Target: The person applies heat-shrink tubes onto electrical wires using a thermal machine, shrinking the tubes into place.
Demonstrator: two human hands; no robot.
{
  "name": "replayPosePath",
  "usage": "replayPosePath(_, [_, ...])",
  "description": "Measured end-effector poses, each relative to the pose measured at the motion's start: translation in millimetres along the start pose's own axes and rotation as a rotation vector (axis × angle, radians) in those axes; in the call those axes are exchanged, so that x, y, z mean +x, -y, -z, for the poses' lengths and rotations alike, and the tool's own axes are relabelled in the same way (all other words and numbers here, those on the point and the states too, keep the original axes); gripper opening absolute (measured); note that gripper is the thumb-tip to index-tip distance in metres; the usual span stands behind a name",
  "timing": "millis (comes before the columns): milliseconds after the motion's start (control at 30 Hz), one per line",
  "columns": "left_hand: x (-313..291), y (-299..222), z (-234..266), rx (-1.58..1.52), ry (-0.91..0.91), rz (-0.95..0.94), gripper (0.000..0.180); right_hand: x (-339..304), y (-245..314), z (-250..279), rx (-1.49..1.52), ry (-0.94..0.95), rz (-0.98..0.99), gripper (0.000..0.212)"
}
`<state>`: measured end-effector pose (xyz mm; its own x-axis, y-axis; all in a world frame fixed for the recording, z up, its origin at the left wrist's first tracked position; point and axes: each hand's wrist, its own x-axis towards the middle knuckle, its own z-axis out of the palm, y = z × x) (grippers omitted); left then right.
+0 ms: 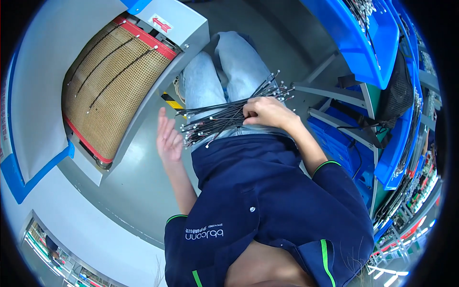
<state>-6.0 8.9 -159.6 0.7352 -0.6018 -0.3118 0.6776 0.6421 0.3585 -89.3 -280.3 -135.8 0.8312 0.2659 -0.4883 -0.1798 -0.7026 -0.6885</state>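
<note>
A loose bundle of thin black cables (217, 119) with small white connectors at the ends lies across my lap. My right hand (270, 113) is on top of the bundle, its fingers curled down and closed on the cables; the fingertips are partly hidden. To the left of the bundle, my left hand (168, 136) is raised with fingers apart and holds nothing. Beyond it, three separate black cables (125, 71) lie spaced out on a brown mesh conveyor belt (98, 122) with red edges.
A grey-white machine housing (189, 24) with a red arrow label borders the belt. At the right stand blue bins (354, 45) with more cables inside, on a grey metal frame (334, 91). A black mesh item (399, 93) hangs beside them. Grey floor (138, 179) shows below the belt.
</note>
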Motion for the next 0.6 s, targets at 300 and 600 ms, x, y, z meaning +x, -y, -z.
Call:
replayPosePath(300, [4,67,-12,1.168,-0.229,-0.143,0.031,-3,-22,-23,-0.033,-0.035,0.072,0.011])
replayPosePath(600, [-1,84,-1,1.849,0.000,-0.094,0.016,15,-7,-52,0.019,-0.284,0.270,0.020])
